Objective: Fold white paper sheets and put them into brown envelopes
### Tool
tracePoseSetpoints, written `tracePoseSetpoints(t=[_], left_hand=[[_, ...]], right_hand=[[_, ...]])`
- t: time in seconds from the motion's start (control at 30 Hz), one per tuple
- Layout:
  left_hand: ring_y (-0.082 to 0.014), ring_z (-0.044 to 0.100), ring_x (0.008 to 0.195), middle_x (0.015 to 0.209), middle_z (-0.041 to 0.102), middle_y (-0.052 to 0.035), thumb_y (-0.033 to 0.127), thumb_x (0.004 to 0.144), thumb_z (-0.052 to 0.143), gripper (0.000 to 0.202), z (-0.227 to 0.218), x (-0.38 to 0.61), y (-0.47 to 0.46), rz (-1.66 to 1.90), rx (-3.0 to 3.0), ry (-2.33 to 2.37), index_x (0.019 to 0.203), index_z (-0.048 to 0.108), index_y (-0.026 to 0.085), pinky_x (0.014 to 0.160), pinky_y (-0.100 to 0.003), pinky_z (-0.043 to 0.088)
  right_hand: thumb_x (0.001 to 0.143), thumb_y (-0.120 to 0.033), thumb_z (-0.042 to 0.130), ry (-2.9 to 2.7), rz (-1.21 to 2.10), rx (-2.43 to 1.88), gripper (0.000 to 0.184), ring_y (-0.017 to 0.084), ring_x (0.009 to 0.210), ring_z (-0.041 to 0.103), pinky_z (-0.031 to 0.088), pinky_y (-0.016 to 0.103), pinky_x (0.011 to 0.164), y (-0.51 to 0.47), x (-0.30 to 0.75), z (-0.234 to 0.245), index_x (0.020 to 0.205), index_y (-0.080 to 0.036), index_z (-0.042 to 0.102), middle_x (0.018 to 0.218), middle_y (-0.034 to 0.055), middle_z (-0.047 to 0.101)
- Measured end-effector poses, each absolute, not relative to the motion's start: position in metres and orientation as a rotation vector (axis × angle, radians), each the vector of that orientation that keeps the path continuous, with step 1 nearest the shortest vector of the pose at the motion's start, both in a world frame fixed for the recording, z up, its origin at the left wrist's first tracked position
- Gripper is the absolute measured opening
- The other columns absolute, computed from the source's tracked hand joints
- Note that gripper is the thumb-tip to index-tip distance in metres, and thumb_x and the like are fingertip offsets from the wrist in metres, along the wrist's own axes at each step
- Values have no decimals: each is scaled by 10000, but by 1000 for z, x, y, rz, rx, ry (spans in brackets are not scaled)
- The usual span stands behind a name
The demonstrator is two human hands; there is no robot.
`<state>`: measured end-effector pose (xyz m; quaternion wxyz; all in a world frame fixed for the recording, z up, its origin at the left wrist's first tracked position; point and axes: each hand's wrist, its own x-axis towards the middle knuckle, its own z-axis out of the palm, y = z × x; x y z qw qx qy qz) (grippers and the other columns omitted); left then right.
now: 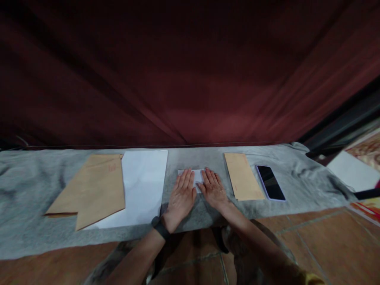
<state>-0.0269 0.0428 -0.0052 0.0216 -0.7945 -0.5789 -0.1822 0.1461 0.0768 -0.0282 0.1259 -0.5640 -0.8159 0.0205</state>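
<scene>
A small folded white paper lies flat on the grey cloth, mostly covered by both palms. My left hand presses on its left part, fingers stretched out and pointing away from me. On the paper's right part rests my right hand, also flat, its thumb reaching toward the middle. Only a strip of paper shows between the hands. To the left is a stack of white paper sheets, partly under brown envelopes. A brown envelope or stack of them lies just right of my right hand.
A phone with a purple edge lies beyond the right-hand envelopes. The grey cloth covers a long, narrow surface. Behind it hangs a dark red curtain. Tiled floor shows below, and printed papers lie at the far right.
</scene>
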Motion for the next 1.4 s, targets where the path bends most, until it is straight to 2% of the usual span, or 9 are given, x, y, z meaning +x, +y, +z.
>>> tracePoseSetpoints(t=[0.27,0.57,0.77,0.93,1.03,1.2,1.4], left_hand=[[-252,259,1522,1612,352,-152,281,991,353,562,-17,-26,58,-498,-2521,-1806,1524,367,101,1242,-473,253],[-290,298,1507,1596,363,-180,446,1006,343,643,-21,-48,55,-453,-2359,-1995,1538,353,85,1224,-494,275],[-288,306,1505,1595,363,-181,454,1005,344,654,-26,-49,54,-512,-2334,-1983,1551,327,94,1224,-505,262],[-295,309,1502,1595,368,-176,452,1001,347,647,-23,-49,55,-474,-2344,-2004,1536,358,87,1224,-498,265],[-297,303,1505,1598,359,-180,454,1004,345,656,-24,-49,55,-471,-2344,-2003,1538,348,75,1228,-499,258],[-294,299,1507,1609,344,-165,461,1009,336,643,-23,-53,53,-476,-2362,-2002,1544,346,105,1222,-507,269],[-282,308,1504,1604,369,-134,423,1017,333,607,-21,-63,48,-446,-2362,-2022,1542,355,118,1235,-483,258]], right_hand=[[1058,-430,342,-2404,43,-1654,587,282,1515,268,220,479,1219,76,151,-27,1574,-152,321,1643,124,254],[1054,-446,338,-2383,97,-1661,602,270,1507,289,235,482,1222,78,166,-25,1588,-173,286,1627,87,308],[1054,-375,310,-2315,103,-1738,583,288,1504,294,246,483,1220,77,163,-14,1562,-90,336,1632,140,274],[1069,-395,305,-2478,123,-1408,534,218,1515,275,219,421,1242,63,144,-12,1560,-190,358,1645,51,273],[1071,-395,321,-2485,134,-1439,515,209,1511,285,211,427,1242,59,143,-18,1555,-227,367,1637,49,295],[1063,-417,350,-2453,125,-1615,559,249,1514,276,211,453,1234,64,158,-20,1570,-183,331,1638,92,275],[1064,-395,322,-2442,164,-1662,574,255,1520,256,204,452,1235,67,168,-19,1582,-150,294,1638,77,282]])
